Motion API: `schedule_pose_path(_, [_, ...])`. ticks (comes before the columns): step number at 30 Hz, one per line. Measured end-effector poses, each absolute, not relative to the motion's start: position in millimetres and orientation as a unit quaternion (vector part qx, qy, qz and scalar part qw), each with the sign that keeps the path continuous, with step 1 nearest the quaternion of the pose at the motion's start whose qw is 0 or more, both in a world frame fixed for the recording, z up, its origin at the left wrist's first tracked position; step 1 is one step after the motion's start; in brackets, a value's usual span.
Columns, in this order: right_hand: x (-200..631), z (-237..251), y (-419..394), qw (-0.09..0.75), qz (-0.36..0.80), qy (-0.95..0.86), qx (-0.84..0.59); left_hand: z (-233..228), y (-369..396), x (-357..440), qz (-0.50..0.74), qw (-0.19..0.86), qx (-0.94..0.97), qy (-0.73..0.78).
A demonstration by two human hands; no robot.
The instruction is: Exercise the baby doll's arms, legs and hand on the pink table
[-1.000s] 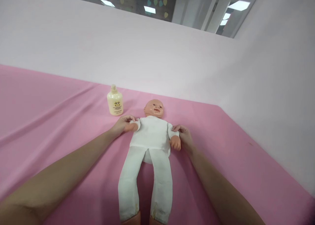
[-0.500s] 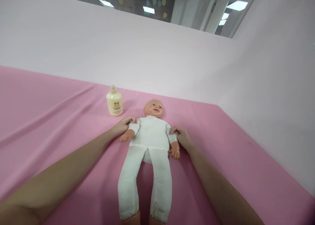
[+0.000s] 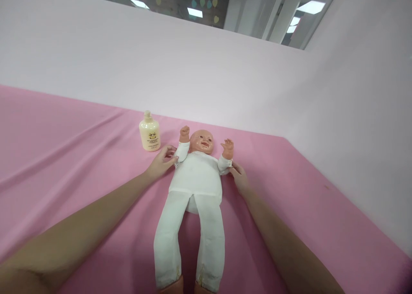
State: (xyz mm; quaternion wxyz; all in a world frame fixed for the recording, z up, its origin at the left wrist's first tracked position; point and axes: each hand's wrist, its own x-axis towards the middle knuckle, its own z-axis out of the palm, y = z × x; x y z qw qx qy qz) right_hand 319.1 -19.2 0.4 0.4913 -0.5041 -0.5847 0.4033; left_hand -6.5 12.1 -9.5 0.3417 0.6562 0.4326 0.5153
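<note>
Lying face-up on the pink desk, the doll in white clothes has both arms raised beside its head. The left hand pinches the sleeve at the doll's 9 o'clock, and the right hand pinches the sleeve at its 3 o'clock. A cream bottle stands upright at the doll's 10 o'clock, near the left hand.

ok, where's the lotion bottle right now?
Head view: lotion bottle stands upright on the pink sheet, left of the doll's head, just beyond the left hand.
</note>
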Motion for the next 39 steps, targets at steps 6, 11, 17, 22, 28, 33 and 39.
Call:
schedule_pose_path(6, [318, 6, -21, 0.479, 0.312, -0.606, -0.553, -8, 9, -5, 0.504, 0.279, 0.675, 0.461])
schedule_pose_path(11, [318, 8, -22, 0.451, 0.269, -0.607, -0.597, -8, 11, -4, 0.459, 0.291, 0.671, 0.504])
schedule_pose_path(17, [316, 10, -24, 0.443, 0.291, -0.593, -0.606, -11, 12, -8, 0.429, 0.311, 0.675, 0.513])
schedule_pose_path(22, [318, 5, -21, 0.459, 0.344, -0.605, -0.553, -13, 13, -11, 0.466, 0.385, 0.643, 0.47])
schedule_pose_path(28, [319, -3, -17, 0.507, 0.422, -0.599, -0.455, -12, 16, -8, 0.508, 0.462, 0.621, 0.379])
schedule_pose_path(33, [319, -3, -17, 0.481, 0.45, -0.628, -0.414, -6, 10, -7, 0.464, 0.416, 0.698, 0.353])
schedule_pose_path(39, [327, 2, -15, 0.433, 0.38, -0.701, -0.421, -2, 6, -6, 0.431, 0.404, 0.72, 0.365])
